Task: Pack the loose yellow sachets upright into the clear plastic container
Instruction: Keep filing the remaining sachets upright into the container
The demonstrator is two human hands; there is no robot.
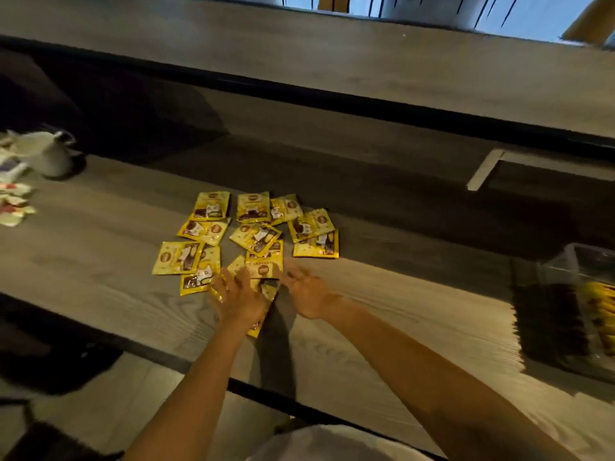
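Note:
Several loose yellow sachets (253,234) lie flat and overlapping in a patch at the middle of the wooden table (399,294). My left hand (238,296) lies back up over the patch's near edge and holds a few sachets under its palm; one yellow corner pokes out below the wrist. My right hand (307,294) is just to its right, fingers spread, fingertips touching the edge of a sachet (264,269). The clear plastic container (579,264) stands at the far right edge, cut off by the frame, with yellow sachets upright inside it.
A white mug (53,158) and several small white and red packets (13,204) sit at the left edge of the table. A raised wooden ledge (332,71) runs behind the table. The container rests on a dark patch (545,321).

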